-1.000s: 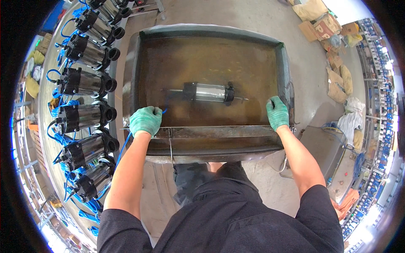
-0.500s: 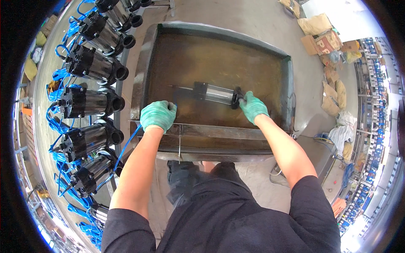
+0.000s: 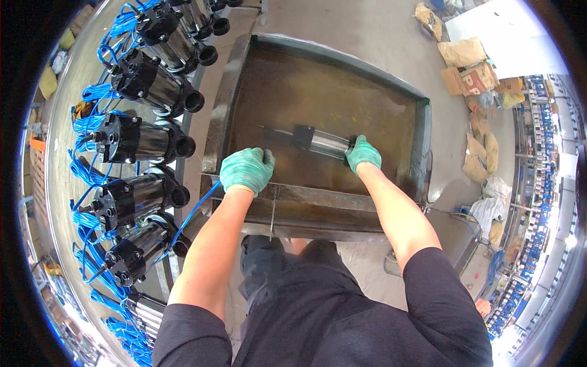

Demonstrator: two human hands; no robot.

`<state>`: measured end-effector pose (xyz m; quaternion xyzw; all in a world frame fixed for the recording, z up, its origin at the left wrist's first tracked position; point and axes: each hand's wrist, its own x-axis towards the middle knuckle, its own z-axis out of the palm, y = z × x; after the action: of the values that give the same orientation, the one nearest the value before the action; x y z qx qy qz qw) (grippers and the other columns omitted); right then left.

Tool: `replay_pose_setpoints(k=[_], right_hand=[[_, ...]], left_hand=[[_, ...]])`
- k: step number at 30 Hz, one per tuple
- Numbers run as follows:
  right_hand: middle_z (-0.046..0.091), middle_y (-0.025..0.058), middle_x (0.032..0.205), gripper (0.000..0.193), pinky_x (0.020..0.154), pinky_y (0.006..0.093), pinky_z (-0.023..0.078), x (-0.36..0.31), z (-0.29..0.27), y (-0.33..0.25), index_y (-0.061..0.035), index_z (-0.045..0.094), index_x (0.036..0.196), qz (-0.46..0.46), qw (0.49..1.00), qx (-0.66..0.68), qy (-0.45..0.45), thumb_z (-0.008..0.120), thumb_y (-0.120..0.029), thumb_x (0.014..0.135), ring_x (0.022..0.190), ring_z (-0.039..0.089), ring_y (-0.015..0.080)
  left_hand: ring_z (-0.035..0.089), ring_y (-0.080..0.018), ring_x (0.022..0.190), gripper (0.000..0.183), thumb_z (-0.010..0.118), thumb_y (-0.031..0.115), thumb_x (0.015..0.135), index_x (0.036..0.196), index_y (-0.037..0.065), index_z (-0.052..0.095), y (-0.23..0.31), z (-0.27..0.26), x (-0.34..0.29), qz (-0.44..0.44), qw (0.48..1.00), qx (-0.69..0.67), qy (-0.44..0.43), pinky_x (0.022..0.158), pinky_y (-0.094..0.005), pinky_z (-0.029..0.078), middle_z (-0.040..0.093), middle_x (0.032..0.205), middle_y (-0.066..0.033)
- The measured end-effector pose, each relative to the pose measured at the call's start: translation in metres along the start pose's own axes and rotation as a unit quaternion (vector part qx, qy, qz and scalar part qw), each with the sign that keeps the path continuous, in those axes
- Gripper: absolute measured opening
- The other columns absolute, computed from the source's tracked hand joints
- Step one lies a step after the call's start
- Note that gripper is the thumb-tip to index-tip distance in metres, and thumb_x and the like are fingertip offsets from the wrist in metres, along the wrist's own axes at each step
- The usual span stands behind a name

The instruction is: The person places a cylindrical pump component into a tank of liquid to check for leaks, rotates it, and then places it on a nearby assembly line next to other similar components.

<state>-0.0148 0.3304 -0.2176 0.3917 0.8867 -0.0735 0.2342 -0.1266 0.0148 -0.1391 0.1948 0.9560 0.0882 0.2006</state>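
Note:
A submersible pump (image 3: 328,143) with a silvery cylindrical body and black ends lies on its side in murky brown water inside a metal tank (image 3: 342,54). My right hand (image 3: 364,154), in a green glove, is closed around the pump's right black end and hides most of it. Near the tank's front left corner, my green-gloved left hand (image 3: 247,169) is curled closed on a blue cable (image 3: 199,208). That cable runs down and left from under the hand toward the bench. A thin dark lead stretches left from the pump under the water.
On my left, a long bench (image 3: 66,165) carries a row of similar pumps (image 3: 143,139) with coiled blue cables (image 3: 92,174). Cardboard boxes (image 3: 479,79) and brown sacks (image 3: 475,160) lie on the floor to the right. A metal crossbar (image 3: 324,194) spans the tank's near side.
The whole view has shifted, so the tank and bench appear farther right. My right hand now covers more of the pump's end. My left hand keeps its place by the tank's near edge.

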Motion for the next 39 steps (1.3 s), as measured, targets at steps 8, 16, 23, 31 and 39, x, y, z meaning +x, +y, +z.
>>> replay_pose_setpoints(k=[8,16,23,31,39], right_hand=[[0.064,0.0249,0.138,0.062,0.105,0.0492,0.053,-0.024,-0.067,-0.019,-0.0037,0.052,0.144,-0.01,0.999,-0.052,-0.007,0.072,-0.026,0.09,0.127,0.064,0.0404],[0.072,0.0185,0.118,0.029,0.095,0.0493,0.054,-0.128,-0.192,0.026,-0.0104,0.066,0.115,-0.164,0.985,-0.047,0.024,0.067,-0.022,0.088,0.113,0.067,0.04],[0.073,0.0203,0.098,0.016,0.084,0.0484,0.055,-0.197,-0.209,0.049,-0.0074,0.068,0.095,-0.239,0.966,0.096,0.025,0.065,-0.018,0.084,0.094,0.07,0.0415],[0.073,0.0217,0.097,0.016,0.084,0.0502,0.056,-0.236,-0.136,0.035,-0.0097,0.069,0.096,-0.28,0.949,0.144,0.001,0.066,-0.02,0.084,0.095,0.07,0.043],[0.071,0.0172,0.11,0.022,0.087,0.0518,0.055,-0.257,-0.085,0.035,-0.0114,0.067,0.106,-0.299,0.948,0.098,0.041,0.065,-0.024,0.088,0.1,0.069,0.0409]], left_hand=[[0.068,-0.0429,0.086,0.047,0.056,0.049,0.101,0.083,0.009,0.073,-0.005,-0.015,-0.008,-0.038,0.986,-0.138,0.08,0.075,-0.0479,0.055,0.072,0.088,-0.0207],[0.042,-0.0067,0.057,0.032,0.069,0.033,0.101,0.08,0.009,0.065,-0.041,-0.08,-0.062,-0.154,0.653,-0.718,0.186,0.052,-0.0271,0.033,0.051,0.064,0.0048],[0.029,-0.0103,0.045,0.056,0.074,0.039,0.097,0.06,0.021,0.037,-0.091,-0.143,-0.162,-0.183,0.497,-0.82,0.217,0.043,-0.0283,0.023,0.032,0.055,0.006],[0.024,-0.0092,0.044,0.054,0.075,0.04,0.097,0.063,0.021,0.037,-0.147,-0.108,-0.257,-0.188,0.487,-0.798,0.302,0.043,-0.0291,0.019,0.03,0.054,0.0067],[0.047,-0.0074,0.052,0.043,0.067,0.031,0.103,0.068,0.009,0.056,-0.173,0.008,-0.347,-0.244,0.784,-0.505,0.266,0.05,-0.0292,0.035,0.053,0.057,0.0014]])
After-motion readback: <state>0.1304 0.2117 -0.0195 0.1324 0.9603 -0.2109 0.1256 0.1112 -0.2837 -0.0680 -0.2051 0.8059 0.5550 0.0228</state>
